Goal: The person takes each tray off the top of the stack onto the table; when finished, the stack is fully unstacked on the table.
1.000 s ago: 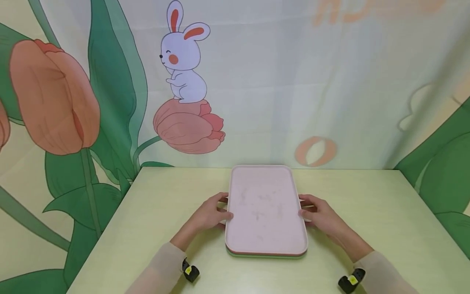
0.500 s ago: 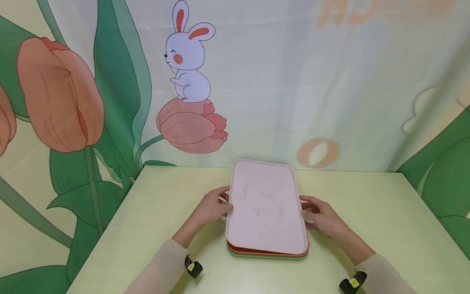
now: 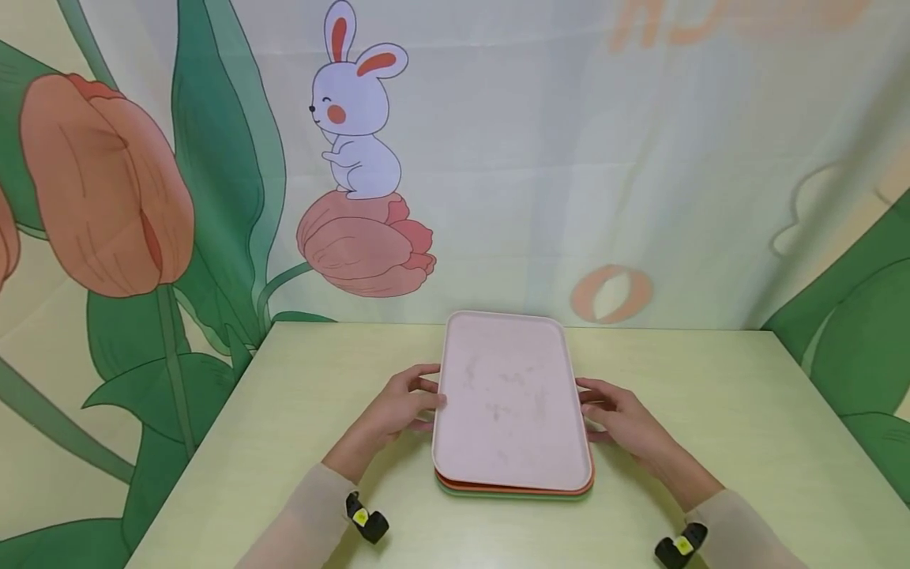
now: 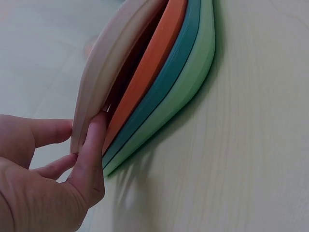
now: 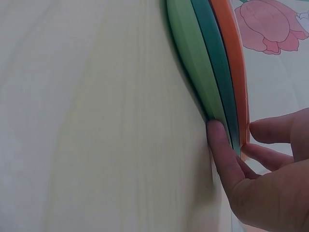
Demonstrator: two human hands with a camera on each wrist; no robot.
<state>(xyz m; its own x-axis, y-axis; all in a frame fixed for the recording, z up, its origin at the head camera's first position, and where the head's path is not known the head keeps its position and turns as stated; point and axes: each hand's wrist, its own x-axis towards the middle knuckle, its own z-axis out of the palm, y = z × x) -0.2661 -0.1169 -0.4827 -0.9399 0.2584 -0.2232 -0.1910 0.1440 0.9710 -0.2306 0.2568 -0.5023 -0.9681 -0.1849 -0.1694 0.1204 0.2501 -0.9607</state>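
A stack of rectangular trays lies on the table. Topmost is a pale pink tray (image 3: 510,403), its left side raised off an orange tray (image 4: 149,63). Beneath these come a teal tray (image 4: 176,63) and a light green tray (image 4: 200,67) at the bottom. My left hand (image 3: 401,407) pinches the pink tray's left edge, thumb above and a finger in the gap under it. On the opposite side my right hand (image 3: 618,415) holds the stack's edge; in the right wrist view one fingertip meets the green tray low down, and other fingertips reach the orange tray's edge.
The pale yellow-green table (image 3: 697,379) extends on both sides of the stack. Behind it hangs a curtain (image 3: 498,158) printed with tulips and a rabbit. Each wrist wears a black strapped camera, such as the left one (image 3: 367,518).
The pink tray's left side has risen from the stack with my left hand, exposing the orange tray at the near edge. My right hand has stayed at the right edge.
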